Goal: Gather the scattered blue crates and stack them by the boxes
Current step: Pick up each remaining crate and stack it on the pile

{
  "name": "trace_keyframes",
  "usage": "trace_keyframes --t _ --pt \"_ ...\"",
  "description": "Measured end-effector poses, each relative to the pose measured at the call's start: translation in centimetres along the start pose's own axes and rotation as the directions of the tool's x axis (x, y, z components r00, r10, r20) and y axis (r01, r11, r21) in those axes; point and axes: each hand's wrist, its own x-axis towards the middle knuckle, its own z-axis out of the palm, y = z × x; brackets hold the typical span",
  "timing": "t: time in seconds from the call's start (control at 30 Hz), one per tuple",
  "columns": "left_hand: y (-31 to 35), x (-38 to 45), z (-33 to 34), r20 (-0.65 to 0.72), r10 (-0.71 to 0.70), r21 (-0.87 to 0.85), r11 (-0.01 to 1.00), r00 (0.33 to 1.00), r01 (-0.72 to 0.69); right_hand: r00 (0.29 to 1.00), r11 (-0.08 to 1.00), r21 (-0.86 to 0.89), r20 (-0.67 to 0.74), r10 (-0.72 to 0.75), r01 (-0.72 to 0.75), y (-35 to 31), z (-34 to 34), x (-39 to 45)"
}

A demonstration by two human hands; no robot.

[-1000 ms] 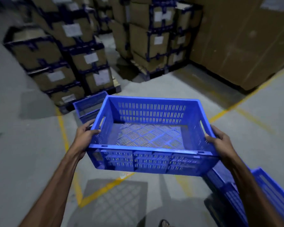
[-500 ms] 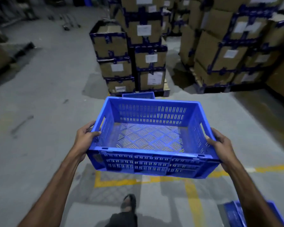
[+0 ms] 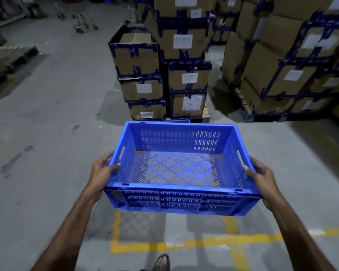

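Note:
An empty blue slotted crate hangs level in front of me at waist height above the floor. My left hand grips its left end wall, thumb over the rim. My right hand grips the right end wall the same way. Just beyond the crate's far rim a thin sliver of another blue crate shows at the foot of the stacked cardboard boxes; most of it is hidden behind the held crate.
More taped cardboard boxes on a pallet fill the right. Yellow floor lines run under the crate. My sandalled foot is at the bottom edge. Trolleys and a low pallet stand far left across grey concrete.
I have turned and walked toward the box stack, which is now larger and centred. The crates at lower right have left the view. Both hands keep the same grip.

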Motion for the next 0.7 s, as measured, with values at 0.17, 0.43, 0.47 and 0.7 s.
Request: trace_keyframes --t 0.17,0.43,0.47,0.7 --pt "1.7 7.1 0.8 0.011 0.006 0.009 1.000 1.000 -0.006 1.000 1.000 -0.025 -0.015 -0.015 0.015 -0.7 2.7 6.2" --pt "3.5 15.3 4.2 -0.033 -0.029 -0.003 1.000 0.999 0.029 1.000 1.000 -0.022 0.003 0.010 -0.010 -0.5 4.4 16.9" --pt "3.6 16.3 4.9 -0.040 -0.028 -0.008 1.000 0.999 0.028 1.000 1.000 -0.014 0.015 0.008 -0.008 -0.3 4.5 18.4" --pt "5.8 22.8 10.2 -0.090 -0.036 -0.025 0.999 0.995 0.034 0.996 0.999 -0.025 0.086 0.036 -0.034 -1.0 4.4 30.1"
